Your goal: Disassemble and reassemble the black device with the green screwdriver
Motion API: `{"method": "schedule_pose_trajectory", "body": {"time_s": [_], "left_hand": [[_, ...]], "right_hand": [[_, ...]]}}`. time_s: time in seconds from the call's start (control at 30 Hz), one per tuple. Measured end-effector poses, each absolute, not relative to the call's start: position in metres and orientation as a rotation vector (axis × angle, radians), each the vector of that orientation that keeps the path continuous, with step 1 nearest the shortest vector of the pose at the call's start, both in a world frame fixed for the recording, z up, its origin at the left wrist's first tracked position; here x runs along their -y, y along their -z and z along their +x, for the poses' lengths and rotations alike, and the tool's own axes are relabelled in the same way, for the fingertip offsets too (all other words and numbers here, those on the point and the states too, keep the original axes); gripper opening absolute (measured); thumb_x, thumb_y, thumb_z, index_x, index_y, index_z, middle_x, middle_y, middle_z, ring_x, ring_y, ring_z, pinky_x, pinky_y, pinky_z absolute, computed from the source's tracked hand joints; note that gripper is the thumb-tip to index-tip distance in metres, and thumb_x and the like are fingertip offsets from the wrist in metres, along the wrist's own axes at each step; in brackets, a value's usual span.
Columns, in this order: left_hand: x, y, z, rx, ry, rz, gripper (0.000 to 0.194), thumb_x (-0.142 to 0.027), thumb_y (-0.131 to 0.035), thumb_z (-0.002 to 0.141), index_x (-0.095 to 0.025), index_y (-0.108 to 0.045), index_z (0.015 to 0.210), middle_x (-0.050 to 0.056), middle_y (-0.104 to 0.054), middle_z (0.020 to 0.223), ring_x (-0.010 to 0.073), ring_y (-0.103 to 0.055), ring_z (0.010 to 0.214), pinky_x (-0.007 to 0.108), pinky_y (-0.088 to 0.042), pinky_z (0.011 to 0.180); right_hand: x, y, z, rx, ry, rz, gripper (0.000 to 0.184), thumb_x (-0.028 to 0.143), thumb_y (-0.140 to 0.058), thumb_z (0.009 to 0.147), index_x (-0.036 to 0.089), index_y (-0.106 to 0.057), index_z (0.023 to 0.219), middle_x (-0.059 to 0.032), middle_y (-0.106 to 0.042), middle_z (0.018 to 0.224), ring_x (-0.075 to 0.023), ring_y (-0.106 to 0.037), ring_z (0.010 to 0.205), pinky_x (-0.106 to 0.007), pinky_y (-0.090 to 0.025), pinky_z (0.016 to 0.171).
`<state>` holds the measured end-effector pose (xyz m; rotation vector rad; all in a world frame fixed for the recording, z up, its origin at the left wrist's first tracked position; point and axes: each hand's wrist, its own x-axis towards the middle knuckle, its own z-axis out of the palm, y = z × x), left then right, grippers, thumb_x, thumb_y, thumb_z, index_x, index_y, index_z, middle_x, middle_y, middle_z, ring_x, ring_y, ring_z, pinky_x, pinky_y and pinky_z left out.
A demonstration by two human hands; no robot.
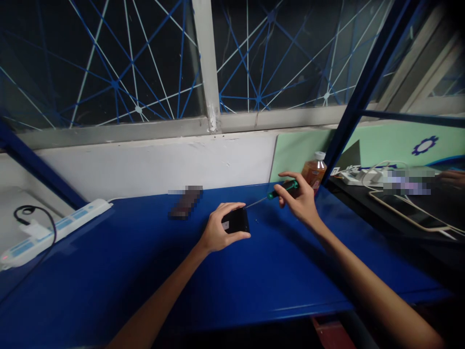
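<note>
My left hand [218, 229] is closed around a small black box-like device [238, 220], holding it just above the blue table [145, 271]. My right hand [300, 198] grips a screwdriver [279, 191] with a green and black handle. Its thin metal shaft slants down to the left, and the tip meets the upper right corner of the black device. Both forearms reach in from the bottom edge of the view.
A white power strip [54, 230] with a black cable plugged in lies at the table's left end. A blurred dark object [185, 202] rests near the back wall. An amber drink bottle [314, 172] stands behind my right hand. More power strips and cables [366, 175] sit on the dark bench at right.
</note>
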<state>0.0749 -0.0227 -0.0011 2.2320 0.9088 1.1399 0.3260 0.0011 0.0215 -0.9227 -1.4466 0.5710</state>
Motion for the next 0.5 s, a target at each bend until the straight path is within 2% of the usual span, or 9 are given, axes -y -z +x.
{"method": "schedule_pose_trajectory", "body": {"time_s": [0.1,0.17,0.27,0.4,0.5], "left_hand": [[0.0226,0.0014,0.0748,-0.916,-1.134,2.226,0.064,-0.04,-0.081,0.068,-0.024,-0.057,0.124,0.009,-0.062,0.12,0.0274,-0.057,0.11,0.047,-0.047,0.095],[0.0229,0.0014,0.0751,-0.921,-1.131,2.218,0.063,-0.04,-0.081,0.068,-0.024,-0.057,0.124,0.009,-0.061,0.12,0.0274,-0.056,0.111,0.047,-0.047,0.096],[0.0237,0.0007,0.0761,-0.915,-1.131,2.217,0.063,-0.04,-0.081,0.068,-0.024,-0.057,0.124,0.009,-0.061,0.12,0.0283,-0.056,0.111,0.048,-0.047,0.096],[0.0249,-0.0006,0.0772,-0.905,-1.14,2.219,0.062,-0.04,-0.08,0.067,-0.024,-0.058,0.124,0.01,-0.062,0.119,0.03,-0.056,0.11,0.052,-0.047,0.095],[0.0253,-0.0012,0.0773,-0.906,-1.144,2.209,0.062,-0.039,-0.08,0.067,-0.024,-0.058,0.123,0.01,-0.062,0.118,0.0294,-0.056,0.11,0.051,-0.047,0.095]], "right_hand": [[-0.0022,-0.0222,0.3274,1.477,-0.72,-0.786,0.038,0.037,-0.064,0.085,0.024,-0.05,0.118,-0.002,-0.063,0.086,-0.0138,-0.062,0.055,-0.027,-0.05,0.046],[-0.0033,-0.0225,0.3284,1.478,-0.795,-0.719,0.038,0.036,-0.063,0.086,0.024,-0.048,0.119,-0.0031,-0.064,0.091,-0.0138,-0.063,0.056,-0.028,-0.05,0.046],[-0.0042,-0.0219,0.3287,1.446,-0.767,-0.771,0.04,0.035,-0.066,0.084,0.024,-0.049,0.118,0.0007,-0.063,0.079,-0.0119,-0.059,0.047,-0.027,-0.049,0.044],[-0.0034,-0.0217,0.3274,1.435,-0.639,-0.876,0.039,0.036,-0.069,0.082,0.022,-0.054,0.115,0.0066,-0.054,0.055,-0.0128,-0.056,0.043,-0.027,-0.049,0.046],[-0.0024,-0.0239,0.327,1.444,-0.633,-0.871,0.038,0.037,-0.066,0.084,0.022,-0.053,0.116,0.0035,-0.06,0.062,-0.0129,-0.058,0.047,-0.027,-0.05,0.048]]}}
